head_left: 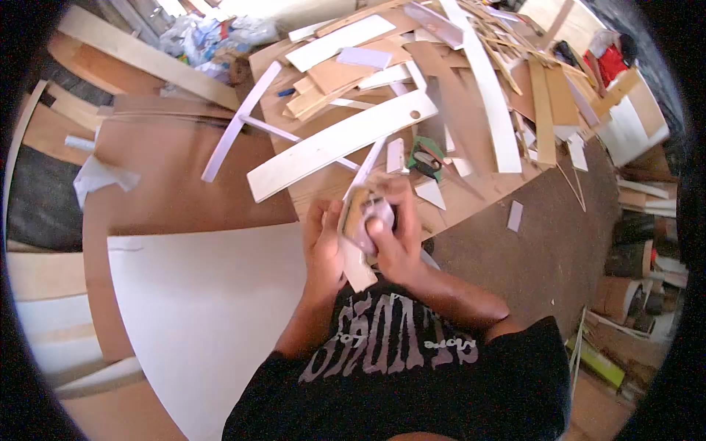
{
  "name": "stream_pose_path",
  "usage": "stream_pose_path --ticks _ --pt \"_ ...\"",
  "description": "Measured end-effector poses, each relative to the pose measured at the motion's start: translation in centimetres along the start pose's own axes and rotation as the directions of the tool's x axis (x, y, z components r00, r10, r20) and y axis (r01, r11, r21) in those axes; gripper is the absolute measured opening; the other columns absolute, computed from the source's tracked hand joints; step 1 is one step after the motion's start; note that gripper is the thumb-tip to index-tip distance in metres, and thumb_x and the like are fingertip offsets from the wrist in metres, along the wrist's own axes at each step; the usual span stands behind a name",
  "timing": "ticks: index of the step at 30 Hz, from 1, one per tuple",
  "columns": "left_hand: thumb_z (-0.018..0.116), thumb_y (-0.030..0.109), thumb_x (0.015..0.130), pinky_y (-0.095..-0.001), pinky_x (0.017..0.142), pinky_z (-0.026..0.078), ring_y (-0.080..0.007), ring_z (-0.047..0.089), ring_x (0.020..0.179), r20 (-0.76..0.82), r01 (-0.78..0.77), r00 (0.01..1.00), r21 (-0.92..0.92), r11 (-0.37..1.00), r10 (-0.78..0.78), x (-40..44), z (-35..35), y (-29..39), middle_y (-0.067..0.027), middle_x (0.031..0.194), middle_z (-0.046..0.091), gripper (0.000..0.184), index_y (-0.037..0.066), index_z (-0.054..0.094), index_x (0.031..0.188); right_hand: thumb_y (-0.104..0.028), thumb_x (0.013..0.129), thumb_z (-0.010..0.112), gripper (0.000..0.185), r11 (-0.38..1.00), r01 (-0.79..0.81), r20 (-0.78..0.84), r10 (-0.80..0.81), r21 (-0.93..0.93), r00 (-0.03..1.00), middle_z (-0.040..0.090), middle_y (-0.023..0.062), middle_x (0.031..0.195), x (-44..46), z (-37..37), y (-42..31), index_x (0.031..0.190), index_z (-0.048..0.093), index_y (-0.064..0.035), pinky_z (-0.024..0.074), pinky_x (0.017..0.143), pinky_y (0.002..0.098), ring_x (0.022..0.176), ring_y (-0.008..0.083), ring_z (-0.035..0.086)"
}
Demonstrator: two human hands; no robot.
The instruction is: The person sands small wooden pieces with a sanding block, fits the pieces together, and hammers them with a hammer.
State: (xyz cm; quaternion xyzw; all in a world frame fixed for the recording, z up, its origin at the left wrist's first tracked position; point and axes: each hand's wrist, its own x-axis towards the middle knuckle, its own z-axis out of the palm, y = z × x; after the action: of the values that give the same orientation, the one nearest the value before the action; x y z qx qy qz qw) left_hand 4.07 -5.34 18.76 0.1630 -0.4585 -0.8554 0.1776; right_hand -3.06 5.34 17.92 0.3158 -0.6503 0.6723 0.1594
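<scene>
My left hand [322, 246] is closed around a narrow pale wooden strip [359, 274], whose lower end points toward my chest. In my right hand [401, 250] is a hand-sized block tool [356, 212] with a yellowish side and a greyish body; motion blur hides its exact kind. Its yellowish side lies against or very close to the strip, and my right thumb rests over it. Just beyond my hands, a long white board [342, 145] with a round hole near one end lies across pale lilac strips [243, 121].
Offcuts and slats cover the wooden worktable [456, 213]. A green-and-black object [426, 158] lies there near my right hand. A large white sheet [206, 316] stands at my left. Plastic bags [213, 40] are piled behind, and one offcut [515, 216] lies on the floor.
</scene>
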Motion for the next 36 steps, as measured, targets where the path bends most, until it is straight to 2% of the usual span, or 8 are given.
stream_pose_path --ticks 4,14,18,23,26,31,35,36 --pt "0.059 0.026 0.102 -0.0227 0.063 0.046 -0.0083 0.057 0.074 -0.050 -0.015 0.998 0.145 0.989 0.023 -0.7 -0.5 -0.9 -0.0034 0.088 0.061 0.022 0.008 0.053 0.089 -0.026 0.096 0.063 0.028 0.877 -0.385 -0.140 0.436 0.287 0.889 0.055 0.0065 0.096 0.8 0.1 -2.5 0.109 0.051 -0.0039 0.0451 0.070 0.0304 0.083 0.0141 0.051" --pt "0.062 0.028 0.100 -0.0221 0.058 0.043 -0.0066 0.055 0.068 0.089 0.014 0.996 0.029 0.999 -0.016 -0.9 -1.2 0.1 0.0004 0.079 0.059 0.021 0.010 0.054 0.090 -0.027 0.099 0.057 0.028 0.993 0.076 -0.065 -0.082 -0.086 0.995 0.053 0.0075 0.097 -2.7 0.9 -1.7 0.113 0.050 -0.0035 0.0436 0.074 0.0291 0.085 0.0143 0.051" --pt "0.062 0.026 0.099 -0.0223 0.056 0.044 -0.0066 0.056 0.068 0.097 0.059 0.993 0.082 0.995 -0.067 -1.9 -1.6 -0.2 -0.0001 0.080 0.060 0.017 0.011 0.056 0.094 -0.027 0.093 0.062 0.035 0.886 -0.388 -0.176 0.437 0.255 0.882 0.052 0.0146 0.105 -0.2 0.2 -2.7 0.115 0.053 -0.0009 0.0423 0.088 0.0401 0.100 0.0257 0.051" --pt "0.061 0.024 0.100 -0.0225 0.061 0.046 -0.0065 0.058 0.074 0.050 0.064 0.997 -0.070 0.996 -0.060 -1.7 -1.3 -0.3 0.0000 0.083 0.061 0.016 0.010 0.056 0.095 -0.024 0.098 0.058 0.024 0.985 0.098 -0.012 -0.100 -0.140 0.995 0.051 0.0093 0.096 -2.7 0.8 -2.8 0.108 0.051 -0.0025 0.0440 0.077 0.0360 0.087 0.0181 0.048" --pt "0.059 0.023 0.101 -0.0228 0.064 0.048 -0.0075 0.059 0.076 0.019 0.040 0.999 0.002 0.999 -0.040 -2.3 -1.6 -0.4 -0.0002 0.085 0.061 0.015 0.009 0.055 0.096 -0.024 0.092 0.063 0.033 0.895 -0.360 -0.189 0.413 0.263 0.891 0.050 0.0137 0.098 0.3 0.9 -2.6 0.112 0.055 0.0012 0.0400 0.086 0.0425 0.091 0.0257 0.048" --pt "0.060 0.026 0.101 -0.0222 0.059 0.044 -0.0065 0.056 0.070 -0.005 -0.002 1.000 -0.071 0.998 0.002 -3.2 -0.6 0.3 0.0005 0.082 0.061 0.018 0.009 0.056 0.094 -0.020 0.097 0.059 0.020 0.979 0.161 -0.008 -0.163 -0.123 0.987 0.050 0.0095 0.093 -2.0 0.9 -3.4 0.101 0.052 -0.0019 0.0415 0.073 0.0325 0.083 0.0189 0.048" --pt "0.062 0.025 0.100 -0.0229 0.060 0.047 -0.0071 0.058 0.071 0.061 -0.090 0.995 0.109 0.990 0.083 -3.4 -1.1 -0.5 -0.0006 0.082 0.063 0.017 0.009 0.056 0.097 -0.021 0.092 0.061 0.034 0.913 -0.377 -0.136 0.398 0.153 0.907 0.049 0.0146 0.098 -0.3 -0.2 -3.4 0.115 0.054 0.0028 0.0402 0.086 0.0419 0.094 0.0272 0.048" --pt "0.062 0.025 0.100 -0.0229 0.061 0.047 -0.0071 0.058 0.071 0.056 -0.048 0.997 0.046 0.998 0.046 -3.4 -0.6 -0.4 -0.0005 0.083 0.062 0.017 0.009 0.055 0.097 -0.020 0.094 0.060 0.027 0.991 -0.132 -0.098 0.133 0.018 0.986 0.048 0.0134 0.097 -1.7 0.1 -4.3 0.109 0.054 0.0012 0.0411 0.081 0.0380 0.089 0.0253 0.048"
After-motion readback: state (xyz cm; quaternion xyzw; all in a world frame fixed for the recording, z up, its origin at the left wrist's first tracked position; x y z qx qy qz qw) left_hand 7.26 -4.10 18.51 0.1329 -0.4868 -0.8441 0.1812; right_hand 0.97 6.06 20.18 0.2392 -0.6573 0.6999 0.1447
